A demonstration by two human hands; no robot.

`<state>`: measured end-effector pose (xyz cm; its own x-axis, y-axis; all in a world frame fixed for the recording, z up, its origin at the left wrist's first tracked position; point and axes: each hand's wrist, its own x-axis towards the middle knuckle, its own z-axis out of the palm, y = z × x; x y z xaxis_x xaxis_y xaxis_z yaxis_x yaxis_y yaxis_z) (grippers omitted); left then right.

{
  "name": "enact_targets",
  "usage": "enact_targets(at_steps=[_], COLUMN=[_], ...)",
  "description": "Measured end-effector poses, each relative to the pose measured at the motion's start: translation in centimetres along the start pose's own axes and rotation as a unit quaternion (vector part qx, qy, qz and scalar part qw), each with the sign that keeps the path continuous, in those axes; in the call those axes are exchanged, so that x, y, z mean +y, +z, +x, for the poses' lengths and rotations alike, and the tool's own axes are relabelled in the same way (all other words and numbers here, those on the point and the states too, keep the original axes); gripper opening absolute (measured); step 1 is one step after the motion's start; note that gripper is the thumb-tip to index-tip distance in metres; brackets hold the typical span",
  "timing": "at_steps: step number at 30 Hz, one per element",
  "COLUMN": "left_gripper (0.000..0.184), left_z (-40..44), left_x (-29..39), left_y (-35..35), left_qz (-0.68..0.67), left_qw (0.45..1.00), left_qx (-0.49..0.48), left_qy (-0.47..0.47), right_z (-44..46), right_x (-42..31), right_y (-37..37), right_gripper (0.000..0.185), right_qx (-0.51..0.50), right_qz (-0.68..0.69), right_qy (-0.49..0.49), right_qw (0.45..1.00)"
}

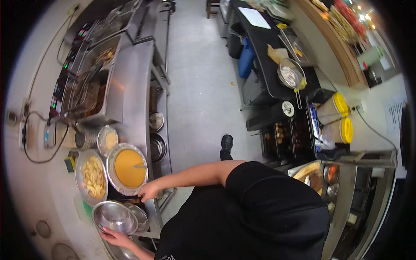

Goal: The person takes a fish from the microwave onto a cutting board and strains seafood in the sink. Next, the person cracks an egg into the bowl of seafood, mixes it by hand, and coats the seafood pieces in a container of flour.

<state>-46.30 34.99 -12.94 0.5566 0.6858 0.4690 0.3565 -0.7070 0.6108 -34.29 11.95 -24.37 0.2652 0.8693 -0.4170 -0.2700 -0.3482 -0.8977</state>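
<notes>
My right hand has its fingers curled at the lower right rim of a large bowl of orange batter; the exact grip is partly hidden. A utensil handle sticks out of the batter. With fingers along its near side, my left hand holds an empty, tilted metal bowl. A second metal bowl sits partly behind it. Beside the batter stands an oval metal bowl of pale yellow slices. A smaller bowl of pale powder or crumbs is just beyond.
Fryers with baskets line the steel counter. Below it, a shelf holds metal bowls. Across the aisle, a black counter carries a strainer and yellow-lidded tubs. A blue container stands beside that counter.
</notes>
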Motion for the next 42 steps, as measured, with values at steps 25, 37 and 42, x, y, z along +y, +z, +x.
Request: enact_targets(at_steps=[25,37,42], left_gripper=[0.06,0.065,0.065], left_z=[-46.9,-51.9,-51.8], left_x=[56.3,58.9,59.1], left_y=[40.8,45.0,46.0], left_qz=[-0.238,-0.182,-0.157], left_qw=[0.571,0.544,0.53], left_qx=[-0.786,-0.817,-0.833], left_qy=[0.003,-0.057,-0.037], right_z=[-70.8,-70.3,-74.0], right_x=[30.8,28.3,26.5], right_y=[-19.6,-18.8,-18.5], right_gripper=[0.022,0.026,0.024], right_qx=[0.715,0.852,0.834], right_qz=[0.489,0.238,0.349], right_qy=[-0.142,-0.009,-0.084], right_qw=[0.479,0.467,0.418])
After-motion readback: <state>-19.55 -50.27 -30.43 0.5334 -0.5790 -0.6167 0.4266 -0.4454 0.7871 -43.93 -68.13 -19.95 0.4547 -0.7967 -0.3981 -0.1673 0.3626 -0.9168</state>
